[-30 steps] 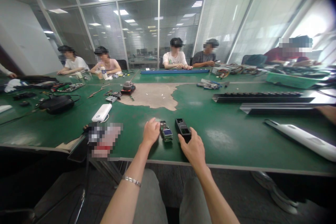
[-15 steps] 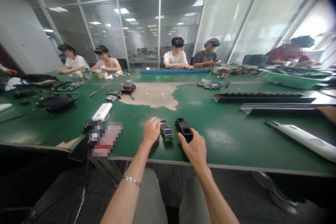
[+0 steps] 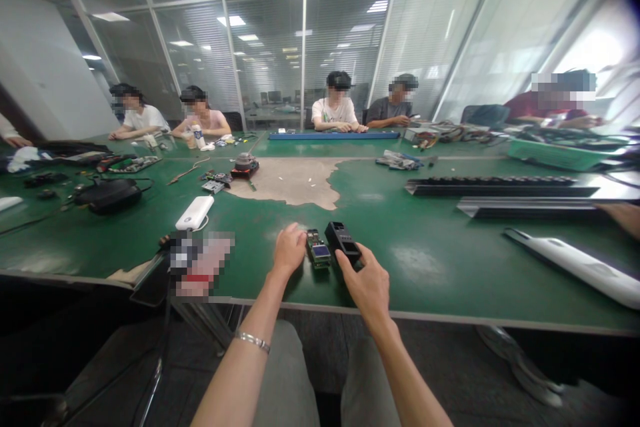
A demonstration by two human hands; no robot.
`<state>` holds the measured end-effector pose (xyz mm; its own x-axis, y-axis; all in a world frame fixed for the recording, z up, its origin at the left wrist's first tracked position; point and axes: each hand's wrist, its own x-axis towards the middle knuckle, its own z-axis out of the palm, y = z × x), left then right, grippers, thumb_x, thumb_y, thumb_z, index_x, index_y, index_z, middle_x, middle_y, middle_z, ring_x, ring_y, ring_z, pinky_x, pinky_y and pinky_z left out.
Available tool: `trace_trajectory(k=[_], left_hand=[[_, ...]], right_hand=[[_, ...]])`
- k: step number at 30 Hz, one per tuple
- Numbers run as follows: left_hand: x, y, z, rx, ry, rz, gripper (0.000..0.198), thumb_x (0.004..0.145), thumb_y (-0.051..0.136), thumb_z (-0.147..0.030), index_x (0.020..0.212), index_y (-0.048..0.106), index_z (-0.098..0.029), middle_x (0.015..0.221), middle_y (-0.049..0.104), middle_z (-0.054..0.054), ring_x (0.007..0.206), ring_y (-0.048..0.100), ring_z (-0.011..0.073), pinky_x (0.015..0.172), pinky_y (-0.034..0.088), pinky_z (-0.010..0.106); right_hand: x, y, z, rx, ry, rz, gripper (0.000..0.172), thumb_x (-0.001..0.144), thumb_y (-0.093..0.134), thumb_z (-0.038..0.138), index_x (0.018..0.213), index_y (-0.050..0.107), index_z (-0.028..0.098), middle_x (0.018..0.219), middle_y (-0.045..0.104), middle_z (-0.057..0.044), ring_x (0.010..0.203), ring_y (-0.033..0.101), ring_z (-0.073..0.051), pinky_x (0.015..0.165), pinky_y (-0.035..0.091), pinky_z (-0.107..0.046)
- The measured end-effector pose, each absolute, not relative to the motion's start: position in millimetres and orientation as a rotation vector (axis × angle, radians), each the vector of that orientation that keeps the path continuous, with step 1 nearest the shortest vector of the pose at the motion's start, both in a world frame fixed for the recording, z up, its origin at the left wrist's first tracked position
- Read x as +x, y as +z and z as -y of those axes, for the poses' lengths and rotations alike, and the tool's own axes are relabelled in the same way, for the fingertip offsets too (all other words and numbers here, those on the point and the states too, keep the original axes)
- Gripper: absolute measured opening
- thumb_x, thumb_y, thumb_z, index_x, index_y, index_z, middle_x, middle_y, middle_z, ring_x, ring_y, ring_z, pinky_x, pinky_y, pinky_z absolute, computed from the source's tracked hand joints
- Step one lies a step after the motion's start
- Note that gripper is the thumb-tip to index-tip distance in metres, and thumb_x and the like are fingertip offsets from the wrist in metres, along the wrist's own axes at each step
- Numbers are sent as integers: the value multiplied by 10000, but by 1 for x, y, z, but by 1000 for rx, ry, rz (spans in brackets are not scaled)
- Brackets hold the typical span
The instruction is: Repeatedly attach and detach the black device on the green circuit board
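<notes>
My right hand grips a black plastic housing with rectangular openings, thumb on its left side and fingers round the right. Just left of it, a small green circuit board with a little display lies face up on the table. My left hand rests on the tabletop at the board's left, fingers loosely bent and holding nothing; whether the fingertips touch the board is hard to tell. Housing and board sit side by side, apart by a narrow gap.
On the green table, a white power bank lies to the left and a long white device to the right. Dark metal rails stretch behind it. Several people sit across, near a green basket.
My right hand has shifted slightly left with the black housing, bringing it closer to the circuit board. My left hand and the board have stayed nearly still.
</notes>
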<state>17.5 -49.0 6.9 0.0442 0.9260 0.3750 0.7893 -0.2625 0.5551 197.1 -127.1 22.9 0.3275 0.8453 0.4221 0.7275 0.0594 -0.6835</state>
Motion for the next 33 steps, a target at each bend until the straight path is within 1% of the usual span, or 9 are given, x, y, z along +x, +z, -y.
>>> trace_trajectory(k=[5,8,11,14,18,21,26,30,33], left_hand=[[16,9,50,2143,992,-1768,356,937,359,-315,993,694,-207,1304,573,94,1258,475,215,1081,327,427],[16,9,50,2168,986,-1776,349,938,362,-314,964,694,-210,1298,578,89,1242,489,212,1070,340,413],[15,9,50,2188,1002,-1784,355,942,355,-315,935,693,-209,1294,580,88,1223,505,209,1059,352,400],[15,8,50,2191,1012,-1787,355,944,352,-315,923,689,-206,1300,573,90,1215,511,206,1055,357,393],[15,7,49,2190,1024,-1791,354,944,353,-312,918,687,-198,1296,574,98,1216,508,205,1053,363,385],[15,7,50,2151,1052,-1787,369,950,335,-313,980,683,-194,1291,578,103,1226,502,200,1061,362,380],[14,8,51,2053,1173,-1751,418,964,284,-327,1123,640,-177,1281,589,102,1239,494,188,1079,356,365],[15,10,52,2017,1210,-1736,446,967,262,-353,1110,647,-178,1260,605,93,1234,498,186,1086,353,358],[15,10,52,2012,1228,-1720,457,967,259,-374,1100,653,-184,1246,615,85,1231,501,182,1087,353,351]], right_hand=[[177,39,129,-1550,249,1392,478,795,537,547,1139,595,220,1025,685,-60,904,630,-213,801,441,-313],[168,46,127,-1538,253,1402,471,804,530,542,1133,598,212,994,689,-65,868,636,-213,787,444,-314],[162,51,127,-1573,245,1454,450,812,519,539,1111,605,214,949,693,-62,816,641,-209,759,449,-308],[156,54,129,-1644,209,1525,444,825,501,536,1104,604,206,932,694,-76,821,649,-218,752,447,-304],[146,57,134,-1776,134,1572,514,850,452,548,1195,554,180,937,693,-112,866,656,-244,760,440,-314],[139,60,136,-1864,63,1603,568,859,437,543,1272,497,158,956,689,-136,880,656,-264,752,436,-330],[132,59,138,-1905,11,1650,597,860,436,539,1300,469,137,928,689,-149,843,659,-275,714,431,-338],[132,49,141,-1903,3,1655,617,862,424,552,1303,463,122,907,687,-155,823,658,-271,700,431,-333],[132,39,144,-1896,18,1648,629,861,435,542,1325,435,118,937,680,-161,859,651,-272,722,432,-337]])
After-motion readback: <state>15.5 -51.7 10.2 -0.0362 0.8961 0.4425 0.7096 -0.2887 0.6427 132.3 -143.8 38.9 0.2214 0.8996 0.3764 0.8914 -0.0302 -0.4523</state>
